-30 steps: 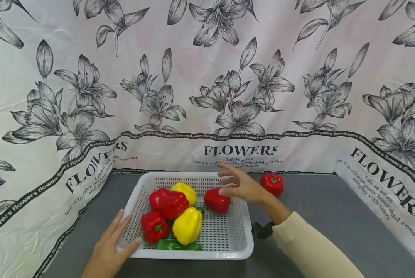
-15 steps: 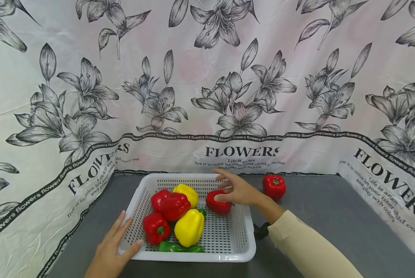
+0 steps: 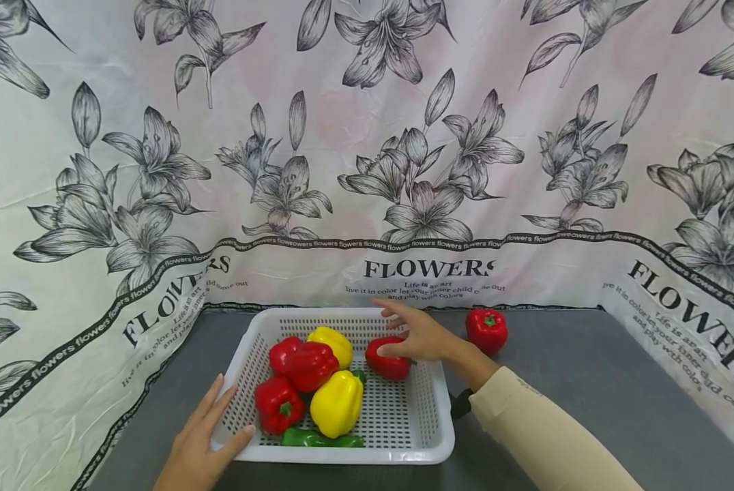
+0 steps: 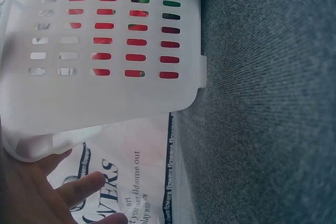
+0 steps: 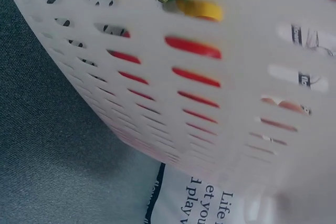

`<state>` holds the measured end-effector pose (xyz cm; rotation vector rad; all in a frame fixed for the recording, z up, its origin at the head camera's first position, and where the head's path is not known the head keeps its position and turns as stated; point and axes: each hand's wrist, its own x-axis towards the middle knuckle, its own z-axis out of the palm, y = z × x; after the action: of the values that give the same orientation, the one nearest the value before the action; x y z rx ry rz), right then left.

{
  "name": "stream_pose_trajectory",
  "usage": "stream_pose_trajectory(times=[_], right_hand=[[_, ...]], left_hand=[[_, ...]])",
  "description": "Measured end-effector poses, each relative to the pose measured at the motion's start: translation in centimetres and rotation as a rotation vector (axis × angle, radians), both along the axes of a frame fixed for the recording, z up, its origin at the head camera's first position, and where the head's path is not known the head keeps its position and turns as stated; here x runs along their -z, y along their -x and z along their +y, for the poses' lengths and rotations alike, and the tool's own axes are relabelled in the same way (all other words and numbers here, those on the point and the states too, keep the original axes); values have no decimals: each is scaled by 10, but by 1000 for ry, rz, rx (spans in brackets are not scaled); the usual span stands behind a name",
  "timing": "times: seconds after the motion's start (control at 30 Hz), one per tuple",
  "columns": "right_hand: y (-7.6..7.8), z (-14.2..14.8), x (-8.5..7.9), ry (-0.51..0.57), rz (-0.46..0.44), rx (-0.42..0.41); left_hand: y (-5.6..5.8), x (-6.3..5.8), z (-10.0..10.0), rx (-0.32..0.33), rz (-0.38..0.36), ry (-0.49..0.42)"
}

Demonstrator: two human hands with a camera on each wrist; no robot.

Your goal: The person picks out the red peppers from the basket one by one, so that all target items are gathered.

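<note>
A white perforated plastic basket [image 3: 434, 436] stands on the dark table. My left hand [image 3: 201, 436] rests at its left front corner with fingers stretched out, the thumb over the rim; the left wrist view shows the spread fingers [image 4: 79, 190] beside the basket wall. My right hand [image 3: 425, 335] reaches over the right rim, its thumb overlapping a red bell pepper [image 3: 387, 365] and its fingers spread behind it. Through the slots in the right wrist view, red shows; the hand itself is mostly hidden by the wall.
Left in the basket lie red bell peppers [image 3: 277, 406], yellow bell peppers [image 3: 336, 402] and a long green pepper [image 3: 320, 438]. Another red bell pepper [image 3: 486, 332] stands on the table [image 3: 557, 382] behind my right forearm. A flower-printed curtain [image 3: 318, 273] hangs behind.
My right hand has moved slightly left and down over the red bell pepper, its thumb now farther across it. My left hand stays at the basket corner; the view has shifted slightly.
</note>
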<state>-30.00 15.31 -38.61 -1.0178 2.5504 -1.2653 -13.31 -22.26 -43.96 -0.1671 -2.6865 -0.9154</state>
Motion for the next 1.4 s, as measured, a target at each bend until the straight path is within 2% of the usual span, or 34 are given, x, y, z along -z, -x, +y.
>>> stream_pose_trajectory(times=[0.17, 0.43, 0.8, 0.97, 1.2, 1.4], right_hand=[[-1, -5, -2, -59, 37, -23], [0, -7, -1, -131, 30, -25], [-2, -11, -5, -291, -7, 55], [-1, -12, -5, -316, -25, 32], [2, -11, -5, -343, -11, -17], [5, -10, -5, -340, -61, -33]], left_hand=[[0, 0, 0, 2, 12, -4], [0, 1, 0, 3, 7, 4], [0, -1, 2, 0, 3, 19], [1, -2, 2, 0, -4, 20], [1, -1, 1, 4, 24, 25], [1, 2, 1, -2, 40, 26]])
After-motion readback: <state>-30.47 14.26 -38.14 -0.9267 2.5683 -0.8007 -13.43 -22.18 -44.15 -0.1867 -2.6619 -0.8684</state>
